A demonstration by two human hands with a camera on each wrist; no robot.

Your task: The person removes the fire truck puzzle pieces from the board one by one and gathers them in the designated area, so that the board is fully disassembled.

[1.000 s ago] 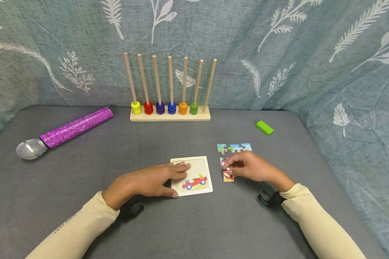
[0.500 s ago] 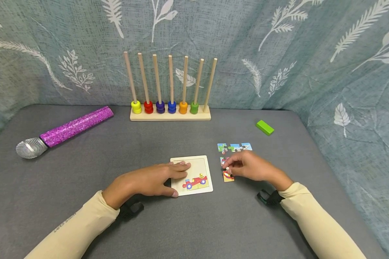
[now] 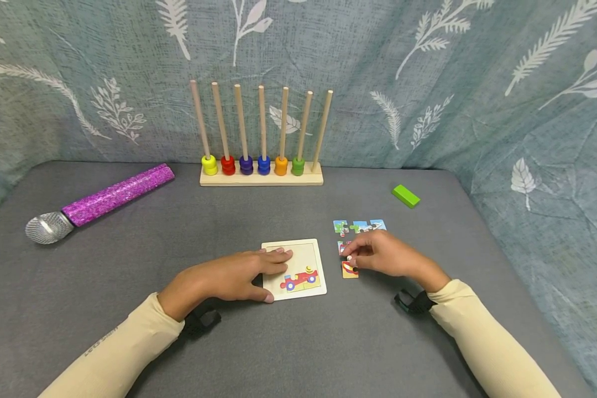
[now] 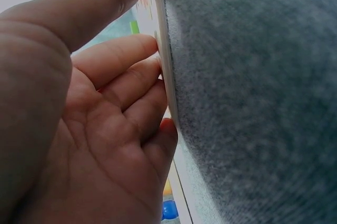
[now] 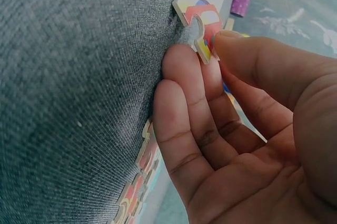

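A square wooden puzzle board [image 3: 303, 254] lies flat on the table. Part of a red car picture [image 3: 299, 280] is fitted in its lower right. My left hand [image 3: 229, 275] rests on the board's left side; in the left wrist view the fingers [image 4: 142, 98] are fairly straight and touch it. To the right, my right hand [image 3: 390, 257] pinches a puzzle piece [image 3: 349, 270] with orange and red print. In the right wrist view that piece [image 5: 205, 21] is tilted, held between thumb [image 5: 253, 56] and fingertips. Another piece [image 3: 343, 247] lies just beyond, partly hidden by the fingers.
More loose puzzle pieces [image 3: 360, 227] lie behind the right hand. A green block [image 3: 406, 196] is at the back right. A wooden peg stand [image 3: 261, 179] with coloured rings stands at the back. On the left lies a purple glitter microphone [image 3: 116, 194].
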